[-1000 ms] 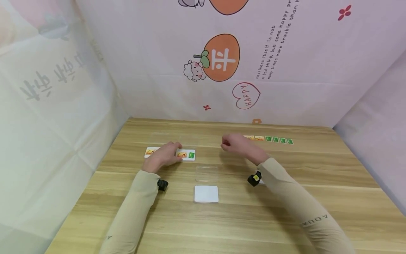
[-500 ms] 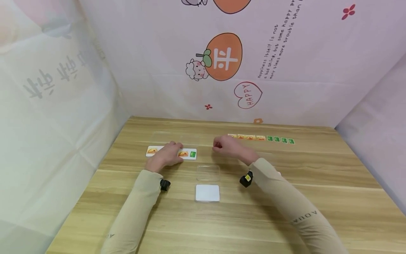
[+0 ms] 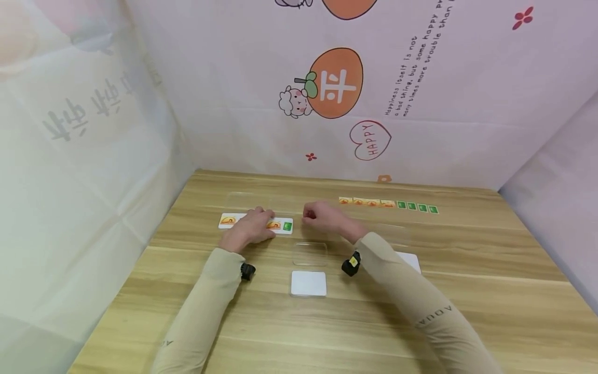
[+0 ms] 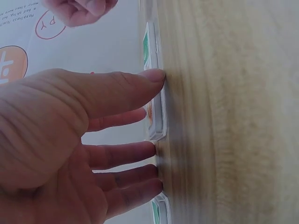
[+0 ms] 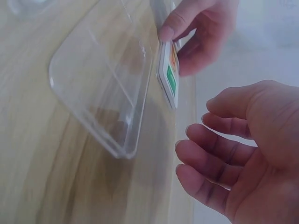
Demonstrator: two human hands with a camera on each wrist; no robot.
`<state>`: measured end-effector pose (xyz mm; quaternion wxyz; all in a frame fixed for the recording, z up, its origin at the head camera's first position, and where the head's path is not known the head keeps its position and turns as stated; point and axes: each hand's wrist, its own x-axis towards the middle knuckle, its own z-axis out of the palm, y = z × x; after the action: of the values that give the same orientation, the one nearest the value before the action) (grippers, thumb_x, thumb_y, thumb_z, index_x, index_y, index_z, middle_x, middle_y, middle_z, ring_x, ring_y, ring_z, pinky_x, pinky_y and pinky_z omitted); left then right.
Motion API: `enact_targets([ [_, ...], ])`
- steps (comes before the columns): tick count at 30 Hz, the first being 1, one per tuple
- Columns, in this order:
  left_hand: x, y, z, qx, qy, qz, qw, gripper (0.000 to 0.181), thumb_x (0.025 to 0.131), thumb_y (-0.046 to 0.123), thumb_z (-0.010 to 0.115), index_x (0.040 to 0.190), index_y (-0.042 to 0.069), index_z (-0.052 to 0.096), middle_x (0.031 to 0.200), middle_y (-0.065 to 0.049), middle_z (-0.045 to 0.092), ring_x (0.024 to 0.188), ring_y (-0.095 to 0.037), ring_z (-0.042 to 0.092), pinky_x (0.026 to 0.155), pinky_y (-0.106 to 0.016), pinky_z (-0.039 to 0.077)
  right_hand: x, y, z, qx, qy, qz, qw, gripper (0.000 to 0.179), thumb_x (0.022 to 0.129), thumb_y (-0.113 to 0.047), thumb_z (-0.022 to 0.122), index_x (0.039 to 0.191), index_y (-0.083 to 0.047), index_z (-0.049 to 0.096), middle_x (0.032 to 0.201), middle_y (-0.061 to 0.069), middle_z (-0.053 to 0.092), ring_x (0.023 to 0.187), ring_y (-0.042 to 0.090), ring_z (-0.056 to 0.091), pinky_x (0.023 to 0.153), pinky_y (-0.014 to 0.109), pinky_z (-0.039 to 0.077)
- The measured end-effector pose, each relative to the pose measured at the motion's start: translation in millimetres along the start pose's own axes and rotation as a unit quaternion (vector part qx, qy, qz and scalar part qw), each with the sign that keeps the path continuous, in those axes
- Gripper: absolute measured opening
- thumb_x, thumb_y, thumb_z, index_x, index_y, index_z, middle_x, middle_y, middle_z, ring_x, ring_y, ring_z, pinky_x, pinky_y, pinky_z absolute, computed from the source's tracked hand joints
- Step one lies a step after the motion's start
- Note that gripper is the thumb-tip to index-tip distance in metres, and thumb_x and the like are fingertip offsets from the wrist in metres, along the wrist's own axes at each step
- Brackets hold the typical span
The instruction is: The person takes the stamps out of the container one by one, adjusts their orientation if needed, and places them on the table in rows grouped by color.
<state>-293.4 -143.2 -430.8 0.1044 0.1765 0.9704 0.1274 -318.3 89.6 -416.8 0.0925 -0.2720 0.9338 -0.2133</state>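
My left hand (image 3: 251, 226) pinches a flat white card (image 3: 286, 226) by its near and far edges, thumb against index finger. Orange and green squares mark the card's top, and it appears to sit in a thin clear case. The other left fingers lie in the gap beside a second white card (image 3: 228, 221) with an orange picture. In the left wrist view the thumb (image 4: 117, 91) touches the held card's near side. My right hand (image 3: 323, 217) hovers just right of this card, fingers loosely curled, nothing visible between them.
A row of orange stickers (image 3: 366, 202) and green stickers (image 3: 417, 207) lies at the back right. Nearer me are a clear plastic lid (image 3: 310, 254) and a blank white card (image 3: 308, 283) in a case. Another white card (image 3: 411, 261) is partly behind my right sleeve.
My right hand has moved left from near the sticker row towards the card, uncovering the orange stickers. The left hand keeps its place on the card. The head view has shifted slightly.
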Motion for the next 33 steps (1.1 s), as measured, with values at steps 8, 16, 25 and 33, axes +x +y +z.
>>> enact_targets([
  [8,1.9,1.2,-1.1,0.001,-0.001,0.001,1.0,0.054,0.094,0.033,0.065,0.14,0.008,0.05,0.135,-0.018,0.051,0.12,-0.034,0.051,0.099,-0.049,0.045,12.6,-11,8,0.022,-0.003,0.001,0.9997,0.008,0.097,-0.018,0.059,0.094,-0.012,0.064,0.084,0.002,0.062,0.073,0.015,0.053,0.063,0.025,0.043],
  [16,1.1,1.1,-0.2,0.001,-0.003,-0.002,1.0,0.054,0.094,0.033,0.064,0.14,0.008,0.05,0.136,-0.018,0.05,0.124,-0.036,0.049,0.1,-0.05,0.045,23.9,-17,16,0.027,0.001,0.001,0.9996,0.006,0.095,-0.016,0.061,0.095,-0.011,0.064,0.084,0.003,0.064,0.07,0.014,0.053,0.06,0.024,0.042],
  [25,0.2,1.9,-1.1,0.007,-0.005,-0.004,1.0,0.054,0.094,0.032,0.064,0.14,0.007,0.049,0.136,-0.02,0.05,0.124,-0.037,0.049,0.1,-0.05,0.045,30.9,-16,22,0.025,-0.004,0.007,0.9997,0.01,0.095,-0.017,0.063,0.101,-0.011,0.065,0.091,0.004,0.066,0.077,0.016,0.056,0.067,0.026,0.045],
  [33,0.5,2.4,-1.4,0.014,-0.011,0.0,0.9998,0.053,0.095,0.032,0.065,0.14,0.008,0.05,0.136,-0.02,0.05,0.125,-0.039,0.049,0.098,-0.051,0.047,34.4,-18,26,0.013,-0.013,0.01,0.9998,0.013,0.094,-0.02,0.064,0.103,-0.012,0.065,0.091,0.003,0.067,0.075,0.015,0.056,0.067,0.027,0.045],
])
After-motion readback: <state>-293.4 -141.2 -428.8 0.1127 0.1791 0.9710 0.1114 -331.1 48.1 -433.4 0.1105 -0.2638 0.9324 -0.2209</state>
